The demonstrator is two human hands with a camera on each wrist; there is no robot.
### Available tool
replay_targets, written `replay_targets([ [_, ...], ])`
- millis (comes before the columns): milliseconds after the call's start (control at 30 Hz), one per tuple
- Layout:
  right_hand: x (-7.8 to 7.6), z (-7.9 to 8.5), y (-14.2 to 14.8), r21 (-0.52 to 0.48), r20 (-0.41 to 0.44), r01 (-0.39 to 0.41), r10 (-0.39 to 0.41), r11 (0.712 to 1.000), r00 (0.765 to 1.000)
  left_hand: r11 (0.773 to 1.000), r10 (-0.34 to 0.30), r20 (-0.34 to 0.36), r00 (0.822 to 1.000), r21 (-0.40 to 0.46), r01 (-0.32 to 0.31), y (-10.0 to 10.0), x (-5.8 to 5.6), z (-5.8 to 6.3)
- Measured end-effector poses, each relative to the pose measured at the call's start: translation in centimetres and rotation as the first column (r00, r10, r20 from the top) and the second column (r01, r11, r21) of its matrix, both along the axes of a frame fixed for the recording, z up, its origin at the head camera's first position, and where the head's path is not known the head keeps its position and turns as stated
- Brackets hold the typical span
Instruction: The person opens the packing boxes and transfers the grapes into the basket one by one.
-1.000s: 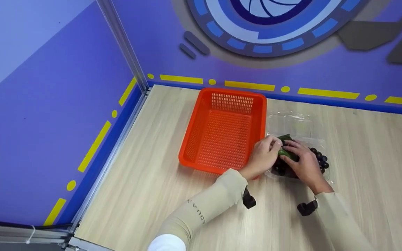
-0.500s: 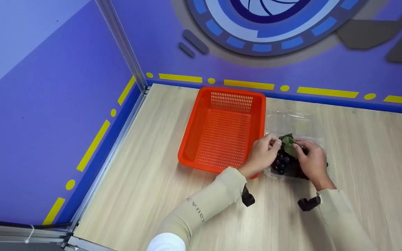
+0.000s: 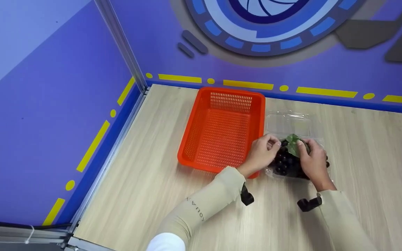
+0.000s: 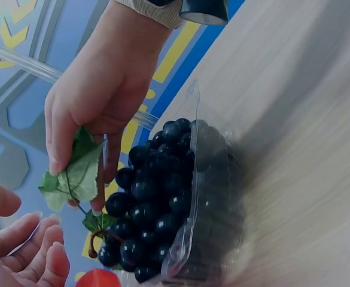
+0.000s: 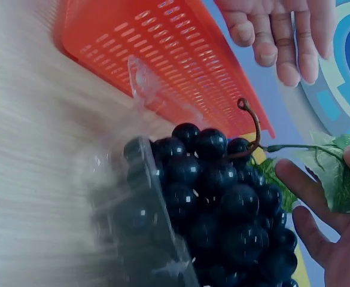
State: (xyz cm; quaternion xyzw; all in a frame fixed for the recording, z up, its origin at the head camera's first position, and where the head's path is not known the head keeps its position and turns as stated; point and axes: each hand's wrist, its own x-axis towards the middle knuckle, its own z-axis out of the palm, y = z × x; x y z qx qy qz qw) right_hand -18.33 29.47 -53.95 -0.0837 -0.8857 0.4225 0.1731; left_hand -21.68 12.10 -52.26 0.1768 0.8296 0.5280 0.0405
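Observation:
A bunch of black grapes (image 3: 282,163) lies in a clear plastic clamshell box (image 4: 213,197), its lid (image 3: 286,123) folded back. My right hand (image 3: 314,162) pinches a green leaf (image 5: 325,161) between thumb and fingers above the bunch. From that leaf a thin green stalk runs to the curved brown stem (image 5: 255,128) of the grapes. A second leaf (image 4: 97,221) sits low against the fruit, partly hidden. My left hand (image 3: 262,153) hovers at the left side of the box. Its fingers are loosely bent with nothing between them, apart from the stem in the right wrist view.
An orange-red plastic basket (image 3: 223,139) with perforated sides stands directly left of the box, and my left forearm passes over its front right corner. Purple panels (image 3: 173,42) border the wooden table (image 3: 145,167) at the back and left.
My right hand has gone from spreading over the grapes to pinching the leaf, which has lifted and shifted right. The left hand stays nearly in place, now with a gap to the leaf.

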Motion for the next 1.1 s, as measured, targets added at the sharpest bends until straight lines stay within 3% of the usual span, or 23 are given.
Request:
replay_targets([
  [233, 0.1, 0.8, -0.1, -0.038, -0.041, 0.008, -0.009, 0.999, 0.999, 0.999, -0.012, -0.031, 0.999, -0.037, 0.010, -0.2, -0.1, -0.2],
  [500, 0.2, 1.8, -0.3, -0.087, -0.073, 0.035, -0.041, 0.996, 0.996, 0.980, -0.033, -0.131, 0.991, -0.198, 0.007, -0.4, -0.2, -0.3],
  [667, 0.4, 2.0, -0.4, -0.087, -0.065, 0.022, -0.028, 0.996, 0.997, 0.955, -0.056, -0.141, 0.988, -0.295, 0.012, -0.3, -0.1, -0.4],
  [867, 0.4, 2.0, -0.4, -0.086, -0.068, 0.024, -0.030, 0.996, 0.997, 0.908, -0.083, -0.181, 0.980, -0.418, -0.001, -0.1, -0.1, -0.3],
  [1100, 0.4, 1.8, -0.4, -0.102, -0.075, 0.031, -0.038, 0.994, 0.996, 0.878, -0.109, -0.217, 0.970, -0.479, -0.008, 0.3, -0.1, -0.2],
])
